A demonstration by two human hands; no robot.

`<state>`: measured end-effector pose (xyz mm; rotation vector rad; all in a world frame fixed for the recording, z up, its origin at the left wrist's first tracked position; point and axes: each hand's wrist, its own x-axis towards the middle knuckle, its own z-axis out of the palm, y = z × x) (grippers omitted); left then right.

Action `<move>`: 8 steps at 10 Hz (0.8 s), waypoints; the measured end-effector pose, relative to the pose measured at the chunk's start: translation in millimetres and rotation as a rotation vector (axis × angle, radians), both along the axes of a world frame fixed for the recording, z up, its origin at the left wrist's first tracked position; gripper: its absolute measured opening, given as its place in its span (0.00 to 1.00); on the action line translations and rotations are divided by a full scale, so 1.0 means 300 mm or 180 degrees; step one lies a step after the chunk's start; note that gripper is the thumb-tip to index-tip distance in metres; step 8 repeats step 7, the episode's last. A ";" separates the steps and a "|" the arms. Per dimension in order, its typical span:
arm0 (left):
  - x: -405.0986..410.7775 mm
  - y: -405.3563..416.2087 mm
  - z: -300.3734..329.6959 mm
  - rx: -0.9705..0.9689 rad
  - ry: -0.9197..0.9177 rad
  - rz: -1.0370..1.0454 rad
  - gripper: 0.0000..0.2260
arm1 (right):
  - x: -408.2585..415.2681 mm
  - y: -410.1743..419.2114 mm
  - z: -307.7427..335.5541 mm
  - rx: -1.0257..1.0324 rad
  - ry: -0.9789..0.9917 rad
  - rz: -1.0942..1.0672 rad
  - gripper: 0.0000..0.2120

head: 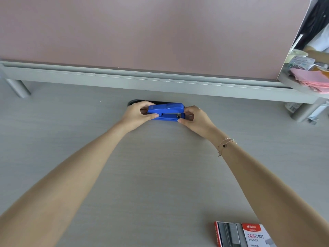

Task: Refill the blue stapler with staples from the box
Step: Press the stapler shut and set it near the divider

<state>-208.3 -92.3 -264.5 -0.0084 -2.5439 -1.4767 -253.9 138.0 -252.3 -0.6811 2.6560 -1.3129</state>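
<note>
The blue stapler (168, 111) lies lengthwise far out on the grey desk (160, 175), its top closed down over the base. My left hand (138, 114) grips its left end, thumb below and fingers over the top. At the stapler's right end, my right hand (195, 118) holds on with thumb and fingertips. The box of staples (243, 234) sits at the near right edge of the view, its tray slid out to the left with grey staple strips showing.
A black cable slot (135, 102) in the desk lies just behind the stapler. A grey raised shelf (160, 81) on round legs and a pink partition (142, 32) stand behind it. Pink papers and clutter (313, 77) fill the far right.
</note>
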 end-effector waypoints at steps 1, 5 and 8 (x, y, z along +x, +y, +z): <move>0.004 -0.003 0.005 -0.0025 -0.0058 -0.0021 0.13 | 0.012 -0.004 0.004 0.0099 0.0034 -0.0022 0.12; 0.215 -0.031 0.037 -0.0229 -0.0283 0.0181 0.28 | 0.175 0.119 0.038 0.0874 0.0223 0.0090 0.22; 0.446 -0.103 0.086 -0.0723 -0.0404 -0.0083 0.18 | 0.365 0.373 0.091 0.0891 0.0483 0.0001 0.19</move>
